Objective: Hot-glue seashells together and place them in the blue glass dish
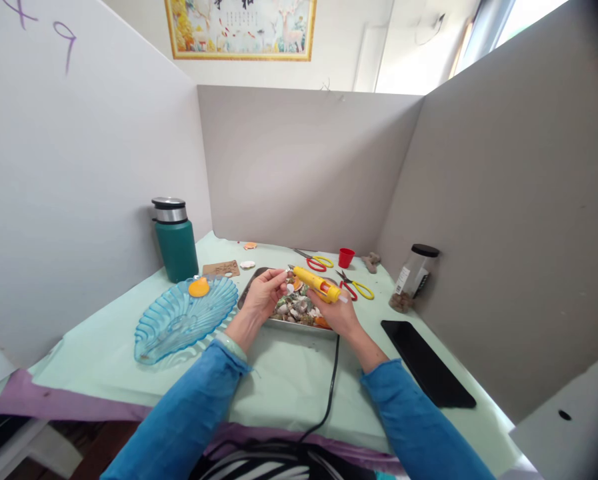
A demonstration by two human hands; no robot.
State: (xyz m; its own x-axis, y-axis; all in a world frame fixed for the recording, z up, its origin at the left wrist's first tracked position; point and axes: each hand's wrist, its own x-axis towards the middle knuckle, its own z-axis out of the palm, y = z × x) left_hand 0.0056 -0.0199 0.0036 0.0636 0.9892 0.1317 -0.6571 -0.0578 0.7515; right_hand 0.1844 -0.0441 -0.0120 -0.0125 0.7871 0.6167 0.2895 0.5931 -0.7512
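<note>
My right hand (337, 312) is wrapped round a yellow glue gun (317, 284), its nozzle pointing left toward my left hand (265, 293). The gun's black cord (331, 390) runs down toward me. My left hand pinches a small pale shell (282, 273) at the fingertips, right by the nozzle. Both hands hover over a metal tray (299, 326) filled with several mixed shells (297, 308).
A blue shell-shaped glass dish (179, 323) holding an orange shell (199, 288) lies at left. A green flask (175, 239) stands behind it. Two yellow-handled scissors (319, 261), (357, 287), a red cup (346, 257), a jar (411, 278) and a black slab (426, 363) sit to the right. Grey partitions enclose the table.
</note>
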